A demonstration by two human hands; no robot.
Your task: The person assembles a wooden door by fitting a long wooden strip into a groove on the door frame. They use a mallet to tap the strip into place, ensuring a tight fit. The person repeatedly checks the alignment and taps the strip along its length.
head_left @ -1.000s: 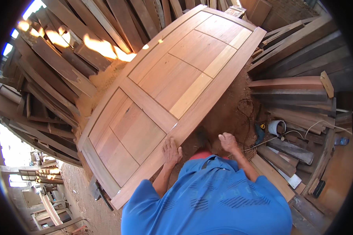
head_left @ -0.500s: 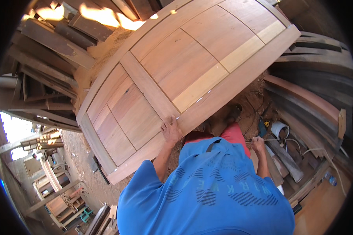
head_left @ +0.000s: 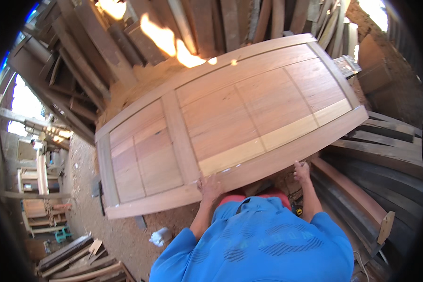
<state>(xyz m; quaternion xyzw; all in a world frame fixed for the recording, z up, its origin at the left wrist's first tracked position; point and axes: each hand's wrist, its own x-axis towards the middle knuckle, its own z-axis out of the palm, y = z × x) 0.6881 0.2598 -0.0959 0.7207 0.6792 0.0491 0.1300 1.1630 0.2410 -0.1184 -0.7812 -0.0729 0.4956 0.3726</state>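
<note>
A large panelled wooden door (head_left: 249, 117) lies in front of me, with reddish-brown panels and a pale yellow strip along the longer panel. My left hand (head_left: 210, 187) rests on its near edge, fingers spread over the long edge board, beside the end of the cross rail. Just off that same edge, farther right, my right hand (head_left: 302, 171) is raised with its fingers curled in. Whether anything is inside those fingers is too small to tell. Small white marks show along the near edge board between my hands.
Stacked boards (head_left: 362, 174) lie close on my right, and more timber (head_left: 87, 51) leans along the far side. A whitish container (head_left: 160, 236) stands on the floor at left. Loose wood (head_left: 80, 258) is piled at the lower left, near a green stool (head_left: 62, 234).
My view has turned, so the door appears more level and lower. My right hand has come from beside my leg up to the door's near edge; my left stays on the door.
</note>
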